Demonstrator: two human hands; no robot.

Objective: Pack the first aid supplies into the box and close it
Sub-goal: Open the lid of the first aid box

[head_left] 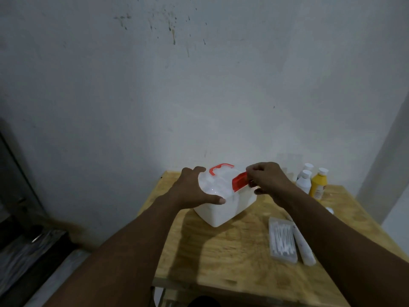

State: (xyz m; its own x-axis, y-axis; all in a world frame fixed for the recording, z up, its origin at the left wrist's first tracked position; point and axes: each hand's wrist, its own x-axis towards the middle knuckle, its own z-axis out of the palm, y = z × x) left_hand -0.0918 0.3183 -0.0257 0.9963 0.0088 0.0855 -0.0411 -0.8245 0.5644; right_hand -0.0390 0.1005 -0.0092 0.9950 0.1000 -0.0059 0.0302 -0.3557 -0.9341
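Note:
A white plastic first aid box (223,209) with a clear lid and a red carry handle (220,168) stands at the back of a wooden table (221,251). My left hand (194,189) lies spread over the lid's left side, thumb on the front edge. My right hand (267,179) pinches the red latch (240,181) on the box's right side, which is swung outward. To the right lie a clear case of cotton swabs (282,240) and a white tube (304,247). Two white bottles (304,181) and a yellow bottle (318,183) stand at the back right.
The table sits against a stained grey wall. A small white round object (329,210) peeks out beside my right forearm. A dark floor and a metal frame lie to the left of the table.

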